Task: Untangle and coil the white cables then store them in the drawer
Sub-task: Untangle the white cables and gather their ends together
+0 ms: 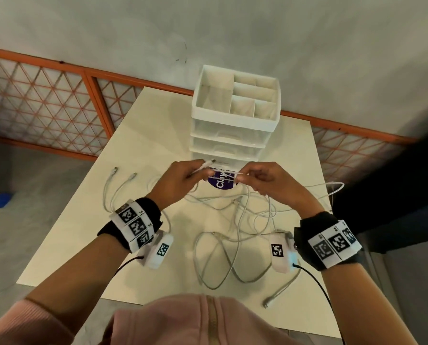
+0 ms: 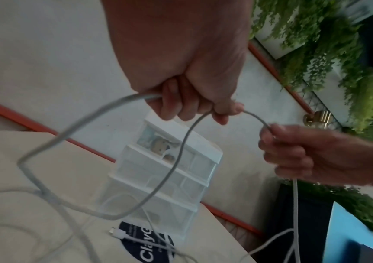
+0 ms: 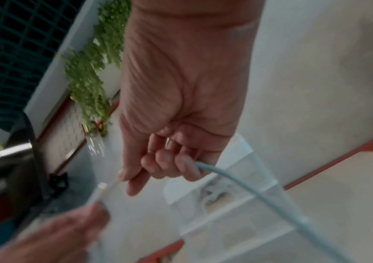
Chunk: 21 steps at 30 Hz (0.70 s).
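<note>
Head view: left hand (image 1: 180, 181) and right hand (image 1: 265, 181) both pinch one white cable (image 1: 216, 170) above the table (image 1: 71, 245); remaining cables (image 1: 235, 220) lie tangled, none coiled, drawer unit (image 1: 229, 135) closed.

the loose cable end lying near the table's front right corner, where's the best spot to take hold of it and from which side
Pinch the stiff plug end from above, a little from the right. It lies flat on the table, clear of the tangle, and its cord runs back toward the right wrist, so the grip meets no crossing loops.
</note>
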Each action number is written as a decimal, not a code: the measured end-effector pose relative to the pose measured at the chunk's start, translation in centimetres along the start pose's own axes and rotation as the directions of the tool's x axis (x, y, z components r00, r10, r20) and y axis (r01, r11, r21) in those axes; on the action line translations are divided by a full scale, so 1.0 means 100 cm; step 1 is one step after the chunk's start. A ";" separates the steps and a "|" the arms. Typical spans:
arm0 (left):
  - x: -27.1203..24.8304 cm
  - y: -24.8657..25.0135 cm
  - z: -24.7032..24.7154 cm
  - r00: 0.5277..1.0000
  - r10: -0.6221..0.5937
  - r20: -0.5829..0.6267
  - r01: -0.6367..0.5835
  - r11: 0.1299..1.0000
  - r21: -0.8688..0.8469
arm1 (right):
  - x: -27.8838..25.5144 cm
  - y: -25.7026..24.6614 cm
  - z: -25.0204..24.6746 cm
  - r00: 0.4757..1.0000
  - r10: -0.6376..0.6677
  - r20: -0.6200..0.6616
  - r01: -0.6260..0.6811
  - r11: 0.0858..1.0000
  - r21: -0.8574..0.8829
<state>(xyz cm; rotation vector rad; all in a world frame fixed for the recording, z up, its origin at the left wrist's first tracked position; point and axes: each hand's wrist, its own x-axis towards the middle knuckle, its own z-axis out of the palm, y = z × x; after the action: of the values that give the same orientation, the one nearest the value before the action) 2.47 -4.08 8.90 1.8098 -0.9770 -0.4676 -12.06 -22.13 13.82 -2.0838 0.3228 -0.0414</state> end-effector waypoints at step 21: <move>-0.068 -0.040 0.033 0.872 -0.280 0.402 0.090 0.898 0.431 | -0.098 0.130 -0.014 0.915 0.317 -0.250 -0.367 0.911 -0.187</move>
<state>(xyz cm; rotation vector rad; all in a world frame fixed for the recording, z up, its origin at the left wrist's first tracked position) -2.27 0.14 3.14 2.2355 -1.2915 -0.9017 -24.46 -27.07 4.42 -2.2249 0.8611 -0.0174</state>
